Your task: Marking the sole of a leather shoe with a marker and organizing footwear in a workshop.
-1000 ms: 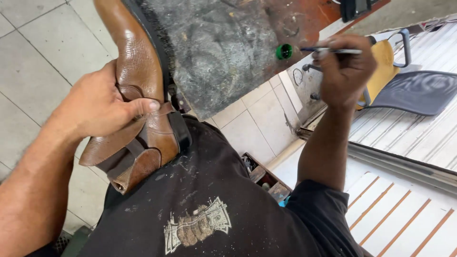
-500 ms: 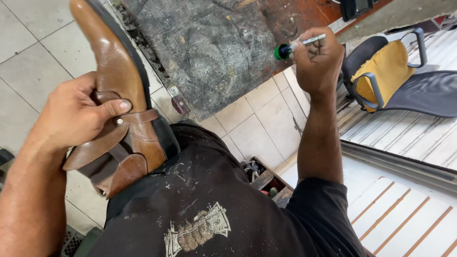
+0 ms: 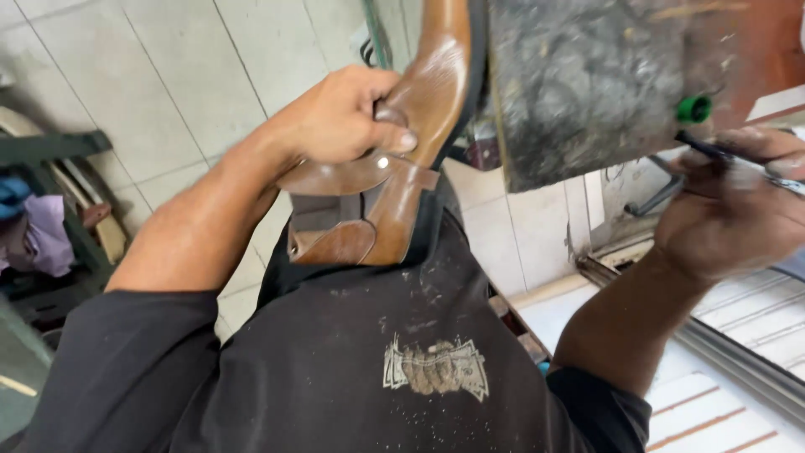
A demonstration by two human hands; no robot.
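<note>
Left hand [image 3: 340, 117] clenched around a brown boot [image 3: 411, 143], thumb across the strap, heel end resting against the black shirt [image 3: 360, 369], toe pointing to 12 o'clock. Right hand [image 3: 729, 210] at 3 o'clock, fingers pinched on a thin dark tool [image 3: 713, 151] with a green cap [image 3: 693, 108] at its far end. Stained grey board [image 3: 587, 84] at 1 o'clock, touching the boot's sole edge. Tiled floor [image 3: 168, 75] at 10 o'clock, pink cloth [image 3: 46, 239] at 9.
</note>
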